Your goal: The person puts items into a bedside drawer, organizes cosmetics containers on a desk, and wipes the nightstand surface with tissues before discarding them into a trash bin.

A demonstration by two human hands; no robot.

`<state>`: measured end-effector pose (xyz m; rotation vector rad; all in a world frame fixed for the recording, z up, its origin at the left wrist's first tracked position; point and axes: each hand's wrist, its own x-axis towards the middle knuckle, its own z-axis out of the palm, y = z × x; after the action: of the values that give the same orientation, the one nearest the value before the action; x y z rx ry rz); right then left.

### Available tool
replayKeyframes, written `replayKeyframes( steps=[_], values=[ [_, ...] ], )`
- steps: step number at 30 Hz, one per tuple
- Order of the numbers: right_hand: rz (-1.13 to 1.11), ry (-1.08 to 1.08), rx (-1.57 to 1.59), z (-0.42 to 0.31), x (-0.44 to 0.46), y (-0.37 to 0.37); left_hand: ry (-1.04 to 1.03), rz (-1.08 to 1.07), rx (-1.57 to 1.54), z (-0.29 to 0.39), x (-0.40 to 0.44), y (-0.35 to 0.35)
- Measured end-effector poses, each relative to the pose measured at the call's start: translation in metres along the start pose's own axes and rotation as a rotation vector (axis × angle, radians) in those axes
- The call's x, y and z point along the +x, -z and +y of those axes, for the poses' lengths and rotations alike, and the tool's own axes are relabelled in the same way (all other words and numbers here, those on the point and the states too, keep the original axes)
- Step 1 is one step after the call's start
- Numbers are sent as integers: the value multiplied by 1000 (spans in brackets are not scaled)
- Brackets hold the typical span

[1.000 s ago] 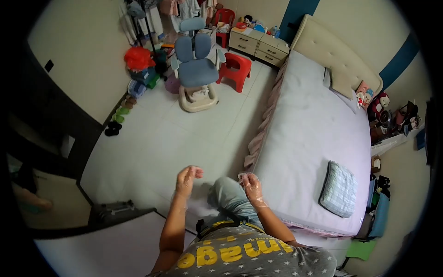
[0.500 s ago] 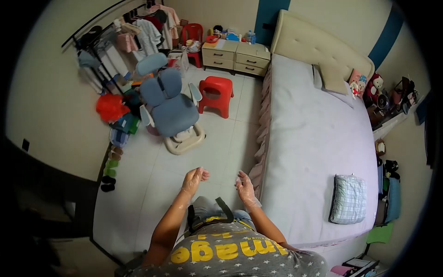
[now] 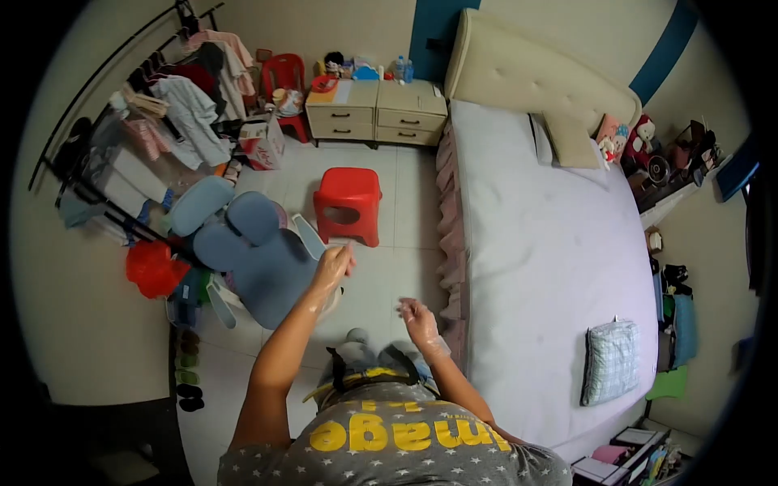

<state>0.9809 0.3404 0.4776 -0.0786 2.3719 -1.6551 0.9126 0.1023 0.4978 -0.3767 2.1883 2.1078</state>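
Both hands wear thin clear plastic gloves. My left hand (image 3: 333, 266) is in the air, its fingers curled in, and I see nothing in it. It is nearest to the blue-grey swivel chair (image 3: 271, 279) and the red plastic stool (image 3: 348, 194), and the forearm covers part of the chair's seat. My right hand (image 3: 420, 322) hangs lower, beside the bed's ruffled skirt (image 3: 452, 267), fingers bent but apart, with nothing held. Neither hand appears to touch anything.
The bed (image 3: 543, 267) fills the right side, with a plaid pillow (image 3: 612, 363) on it. Two nightstands (image 3: 340, 121) stand by the far wall. At the left are a clothes rack (image 3: 121, 211), a red bag (image 3: 154, 269) and shoes (image 3: 188, 377) along the wall.
My view has moved forward, so the chair and stool appear closer. My left hand has risen and reached further forward; my right hand stays low by the bed.
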Motion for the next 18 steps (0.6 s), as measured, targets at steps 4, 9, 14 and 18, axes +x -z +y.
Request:
replayKeyframes(
  steps=[4,9,14,18],
  values=[
    [173,8,-42,15,72,31,-4,-75,-5,24,93,-42],
    [277,-135,35,65,178,89,11,-183,-83,13,210,-97],
    [227,-161,147,60,313,159,150,-131,-120,40,326,-137],
    [149,-115,-8,40,428,208,181,-70,-168,79,406,-160]
  ],
)
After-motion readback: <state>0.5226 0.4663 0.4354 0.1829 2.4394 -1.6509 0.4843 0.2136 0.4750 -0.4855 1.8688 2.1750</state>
